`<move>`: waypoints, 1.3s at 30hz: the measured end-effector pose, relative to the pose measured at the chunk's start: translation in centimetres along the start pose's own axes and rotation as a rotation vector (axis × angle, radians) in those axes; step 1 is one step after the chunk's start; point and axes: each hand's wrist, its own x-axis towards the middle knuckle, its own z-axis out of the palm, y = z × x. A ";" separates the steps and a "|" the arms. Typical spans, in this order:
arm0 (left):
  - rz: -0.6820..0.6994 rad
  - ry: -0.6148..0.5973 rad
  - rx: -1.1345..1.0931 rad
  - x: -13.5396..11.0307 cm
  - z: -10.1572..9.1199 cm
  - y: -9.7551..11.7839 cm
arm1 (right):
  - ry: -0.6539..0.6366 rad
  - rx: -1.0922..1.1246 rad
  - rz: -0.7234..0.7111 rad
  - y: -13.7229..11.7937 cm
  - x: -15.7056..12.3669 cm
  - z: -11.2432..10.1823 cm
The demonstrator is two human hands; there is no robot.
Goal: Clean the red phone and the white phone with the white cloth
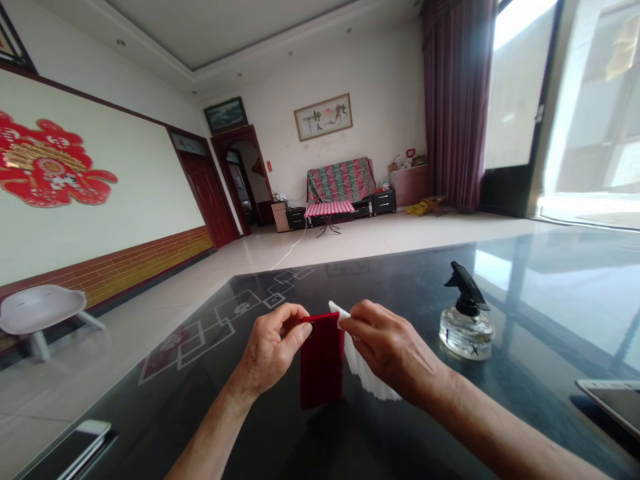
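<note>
left hand point(270, 350) pinching red phone point(323, 363), right hand point(390, 350) pinching white cloth point(367, 377); spray bottle point(467, 320) near right

The right hand point(387, 350) hides part of the white cloth point(366, 375).

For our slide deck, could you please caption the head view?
Left hand holds a red phone upright; right hand presses a white cloth to its top, beside a spray bottle.

Spray bottle point(467, 320) right of phone point(323, 360)
</note>
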 end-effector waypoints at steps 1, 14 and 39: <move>-0.010 0.009 -0.014 0.1 -0.1 -0.2 | -0.015 -0.007 0.014 0.2 -0.1 0.1; -0.051 0.035 -0.110 0.4 -0.2 -1.0 | 0.216 0.126 0.095 -0.1 -0.4 2.4; -0.117 0.167 -0.089 0.6 0.0 -1.4 | 0.151 0.236 0.031 -3.0 -0.7 3.7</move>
